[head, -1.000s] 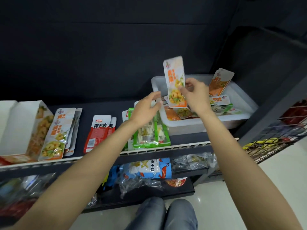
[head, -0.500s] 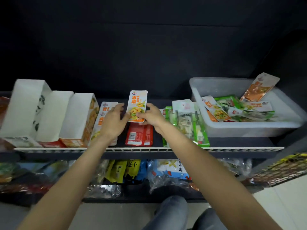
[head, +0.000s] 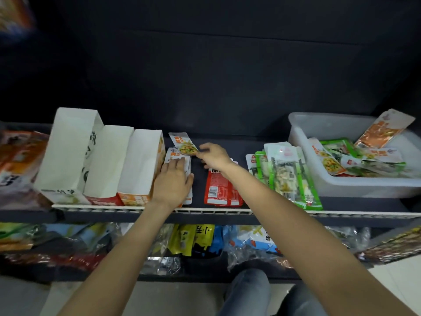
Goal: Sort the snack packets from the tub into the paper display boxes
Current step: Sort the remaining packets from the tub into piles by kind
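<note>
My right hand [head: 214,156] pinches the corner of an orange-and-white snack packet [head: 183,143], which lies tilted at the back of the shelf. My left hand [head: 174,181] rests flat on a stack of matching orange packets [head: 176,156] beside the three white paper display boxes [head: 107,160]. Red packets [head: 219,189] lie just right of the hands, and green packets [head: 287,174] farther right. The translucent tub [head: 341,185] at the right holds several mixed packets.
The dark shelf has a white front rail [head: 205,210]. A lower shelf holds bagged snacks [head: 198,239]. More orange packaging [head: 18,151] sits at the far left. My knees [head: 250,293] show below. A wire basket [head: 396,245] stands at the lower right.
Both hands carried the orange packet from the tub leftward to the orange stack. My left hand now lies flat on the stack and my right holds the packet by its corner.
</note>
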The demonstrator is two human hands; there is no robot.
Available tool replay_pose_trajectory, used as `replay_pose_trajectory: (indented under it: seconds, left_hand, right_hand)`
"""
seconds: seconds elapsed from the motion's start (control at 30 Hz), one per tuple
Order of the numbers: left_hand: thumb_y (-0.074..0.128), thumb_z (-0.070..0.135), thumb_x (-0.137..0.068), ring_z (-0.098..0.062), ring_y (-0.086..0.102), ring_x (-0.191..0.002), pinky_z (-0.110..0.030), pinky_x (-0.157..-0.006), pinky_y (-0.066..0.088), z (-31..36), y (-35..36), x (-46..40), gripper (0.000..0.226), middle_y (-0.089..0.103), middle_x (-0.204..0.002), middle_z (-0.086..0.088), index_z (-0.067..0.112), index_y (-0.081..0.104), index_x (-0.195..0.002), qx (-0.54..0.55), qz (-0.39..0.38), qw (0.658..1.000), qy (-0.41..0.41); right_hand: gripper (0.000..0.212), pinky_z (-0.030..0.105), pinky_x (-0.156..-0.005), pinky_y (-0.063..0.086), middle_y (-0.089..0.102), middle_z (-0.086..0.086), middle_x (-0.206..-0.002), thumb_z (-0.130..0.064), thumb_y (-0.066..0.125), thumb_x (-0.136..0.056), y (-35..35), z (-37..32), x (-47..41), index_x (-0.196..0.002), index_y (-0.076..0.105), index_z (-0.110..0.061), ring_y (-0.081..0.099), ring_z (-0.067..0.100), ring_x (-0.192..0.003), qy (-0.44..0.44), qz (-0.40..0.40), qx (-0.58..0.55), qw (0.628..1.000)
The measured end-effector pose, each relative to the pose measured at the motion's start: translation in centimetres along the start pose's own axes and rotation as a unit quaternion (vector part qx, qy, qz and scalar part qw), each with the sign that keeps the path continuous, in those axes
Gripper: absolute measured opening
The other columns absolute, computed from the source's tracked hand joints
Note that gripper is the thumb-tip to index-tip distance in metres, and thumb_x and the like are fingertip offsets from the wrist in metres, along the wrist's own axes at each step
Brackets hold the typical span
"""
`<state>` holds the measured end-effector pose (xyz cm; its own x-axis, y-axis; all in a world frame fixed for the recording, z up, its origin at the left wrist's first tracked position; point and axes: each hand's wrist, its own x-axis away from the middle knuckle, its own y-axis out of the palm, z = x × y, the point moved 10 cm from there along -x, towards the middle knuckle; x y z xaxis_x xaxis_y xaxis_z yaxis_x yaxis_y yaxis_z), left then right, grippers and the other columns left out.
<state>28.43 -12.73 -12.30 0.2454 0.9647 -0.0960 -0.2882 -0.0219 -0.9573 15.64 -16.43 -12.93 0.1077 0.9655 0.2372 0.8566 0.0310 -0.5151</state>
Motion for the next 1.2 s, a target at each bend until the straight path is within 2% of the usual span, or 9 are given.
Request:
replay_pose_trajectory:
  seconds: [0.13, 0.23, 0.37, 0.5, 0.67, 0.83, 0.93, 1.03, 1.2]
  left_hand:
    - [0.043, 0.032, -0.096, -0.028, 0.046, -0.121, -0.040, -0.105, 0.036, 1.8, -2.3, 0.4, 0.040, 0.053, -0.131, -0.010, 0.013, 0.050, -0.130, -0.031, 0.070, 0.996, 0.054]
    - [0.046, 0.030, -0.096, -0.021, 0.052, -0.113, -0.034, -0.092, 0.039, 4.9, -4.5, 0.7, 0.029, 0.062, -0.117, -0.002, 0.018, 0.058, -0.120, 0.061, 0.115, 0.984, 0.124]
    - [0.044, 0.032, -0.091, -0.017, 0.062, -0.087, -0.031, -0.074, 0.046, 11.6, -7.4, 2.2, 0.027, 0.069, -0.091, 0.004, 0.021, 0.067, -0.102, 0.169, 0.177, 0.941, 0.233]
    - [0.046, 0.033, -0.087, -0.011, 0.055, -0.076, -0.030, -0.067, 0.046, 18.8, -6.1, 1.0, 0.024, 0.058, -0.072, 0.013, 0.023, 0.065, -0.096, 0.246, 0.133, 0.925, 0.257]
    - [0.058, 0.020, -0.087, -0.019, 0.054, -0.100, -0.036, -0.090, 0.042, 28.1, -0.8, -3.5, 0.023, 0.062, -0.100, 0.005, 0.019, 0.063, -0.110, 0.230, 0.015, 0.929, 0.291]
    - [0.055, 0.028, -0.091, -0.017, 0.045, -0.126, -0.035, -0.115, 0.009, 33.4, 4.2, -7.4, 0.033, 0.056, -0.130, 0.000, 0.021, 0.056, -0.123, 0.111, -0.045, 0.951, 0.286]
    - [0.059, 0.031, -0.088, -0.016, 0.047, -0.123, -0.031, -0.111, 0.021, 33.7, 4.9, -8.7, 0.034, 0.059, -0.126, 0.001, 0.023, 0.059, -0.120, 0.099, -0.026, 0.960, 0.260]
    - [0.067, 0.031, -0.082, -0.015, 0.051, -0.116, -0.028, -0.093, 0.036, 33.5, 4.5, -9.5, 0.036, 0.063, -0.119, 0.003, 0.025, 0.062, -0.118, 0.125, -0.006, 0.963, 0.239]
    - [0.067, 0.028, -0.080, -0.011, 0.050, -0.114, -0.024, -0.085, 0.038, 32.6, 5.3, -9.9, 0.035, 0.063, -0.117, 0.006, 0.030, 0.063, -0.115, 0.178, -0.012, 0.960, 0.217]
  right_hand:
    - [0.032, 0.029, -0.102, 0.042, 0.062, 0.005, -0.124, -0.018, 0.057, -0.093, -3.0, -1.2, 3.0, -0.124, 0.059, -0.013, 0.056, 0.017, -0.117, -0.086, 0.025, 0.081, 0.993]
    - [0.026, 0.034, -0.095, 0.048, 0.069, -0.002, -0.106, -0.016, 0.055, -0.091, -6.4, -1.9, 6.2, -0.116, 0.064, -0.017, 0.063, 0.013, -0.101, -0.134, 0.067, 0.129, 0.980]
    - [0.023, 0.036, -0.085, 0.052, 0.072, -0.004, -0.091, -0.016, 0.054, -0.089, -13.4, -1.2, 10.5, -0.107, 0.067, -0.023, 0.066, 0.016, -0.087, -0.161, 0.147, 0.185, 0.958]
    - [0.022, 0.035, -0.082, 0.053, 0.074, -0.003, -0.086, -0.015, 0.052, -0.089, -21.9, 2.5, 12.6, -0.101, 0.069, -0.022, 0.069, 0.018, -0.082, -0.117, 0.212, 0.241, 0.940]
    - [0.022, 0.034, -0.090, 0.049, 0.073, 0.008, -0.102, -0.016, 0.062, -0.085, -30.6, 11.1, 10.3, -0.104, 0.072, -0.017, 0.065, 0.025, -0.102, 0.003, 0.213, 0.265, 0.941]
    - [0.046, 0.029, -0.096, 0.040, 0.057, 0.009, -0.133, -0.033, 0.063, -0.088, -31.0, 17.3, 5.7, -0.130, 0.055, -0.015, 0.053, 0.026, -0.120, 0.073, 0.096, 0.305, 0.945]
    - [0.065, 0.034, -0.100, 0.040, 0.047, 0.009, -0.142, -0.044, 0.062, -0.087, -30.0, 18.9, 3.5, -0.140, 0.038, -0.014, 0.048, 0.028, -0.125, 0.101, 0.052, 0.319, 0.941]
    - [0.079, 0.036, -0.097, 0.041, 0.047, 0.010, -0.141, -0.042, 0.068, -0.083, -29.5, 19.7, 2.1, -0.144, 0.027, -0.013, 0.047, 0.030, -0.125, 0.123, 0.032, 0.358, 0.925]
    - [0.092, 0.036, -0.097, 0.043, 0.048, 0.009, -0.139, -0.040, 0.080, -0.071, -30.1, 21.2, 1.9, -0.141, 0.029, -0.011, 0.047, 0.029, -0.126, 0.173, 0.039, 0.322, 0.930]
